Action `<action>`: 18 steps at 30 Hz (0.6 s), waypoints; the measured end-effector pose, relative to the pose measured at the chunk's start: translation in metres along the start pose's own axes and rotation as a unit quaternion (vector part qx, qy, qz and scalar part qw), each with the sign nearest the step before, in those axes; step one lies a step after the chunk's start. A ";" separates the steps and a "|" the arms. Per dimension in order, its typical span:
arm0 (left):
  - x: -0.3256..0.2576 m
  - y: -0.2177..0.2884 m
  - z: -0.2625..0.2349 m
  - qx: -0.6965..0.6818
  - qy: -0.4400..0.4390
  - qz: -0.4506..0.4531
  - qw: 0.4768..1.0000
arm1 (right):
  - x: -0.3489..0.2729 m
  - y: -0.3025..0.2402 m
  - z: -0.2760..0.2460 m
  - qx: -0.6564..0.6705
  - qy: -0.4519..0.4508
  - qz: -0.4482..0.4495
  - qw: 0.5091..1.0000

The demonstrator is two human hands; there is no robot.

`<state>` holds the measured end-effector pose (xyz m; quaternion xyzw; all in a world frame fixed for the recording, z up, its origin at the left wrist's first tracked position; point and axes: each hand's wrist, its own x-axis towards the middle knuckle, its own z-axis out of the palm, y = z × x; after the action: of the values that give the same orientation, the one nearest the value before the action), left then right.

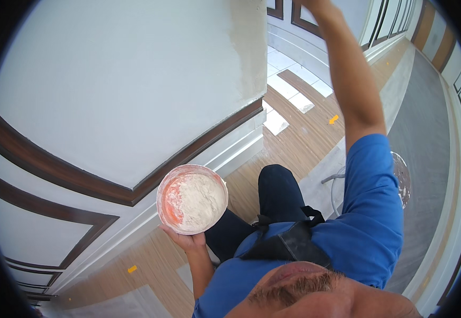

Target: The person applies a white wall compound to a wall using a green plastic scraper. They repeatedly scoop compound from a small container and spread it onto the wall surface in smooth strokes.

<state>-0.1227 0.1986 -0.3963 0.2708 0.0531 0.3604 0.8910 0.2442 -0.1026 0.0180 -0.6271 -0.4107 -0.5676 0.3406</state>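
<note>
Holding a round bowl (173, 208) from beneath its near-left side, the left hand (189, 241) keeps it at the left of the body, beside the wall (135, 85); the fingers under the base are hidden. The bowl's mouth faces up toward the camera, and a whitish, lumpy material (205, 199) fills most of it, leaving a reddish-orange patch bare along the left inner side. In the view, it overlaps the corner of a dark brown moulding (135, 195), though whether they touch cannot be told.

The right hand (312, 2) is well apart from the bowl, stretched up and forward on the raised right arm. The upper edge cuts it off, so its grip cannot be told. Below, the knees show over a wood-patterned floor (289, 151).
</note>
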 end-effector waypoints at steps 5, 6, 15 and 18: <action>0.000 0.003 -0.002 -0.011 -0.013 0.006 1.000 | 0.037 0.019 -0.008 -0.102 -0.093 -0.049 0.989; 0.001 0.002 -0.004 -0.014 -0.015 0.006 1.000 | 0.034 0.019 -0.009 -0.071 -0.123 0.053 0.988; 0.008 0.006 -0.017 0.000 0.009 0.008 1.000 | -0.122 0.021 0.044 -0.098 -0.124 -0.097 0.983; 0.011 0.002 -0.013 -0.016 -0.013 -0.005 1.000 | -0.183 0.005 0.056 -0.132 -0.129 -0.077 0.980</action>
<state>-0.1202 0.2130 -0.4051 0.2609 0.0374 0.3534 0.8976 0.2693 -0.0778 -0.1698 -0.7008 -0.4196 -0.5558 0.1545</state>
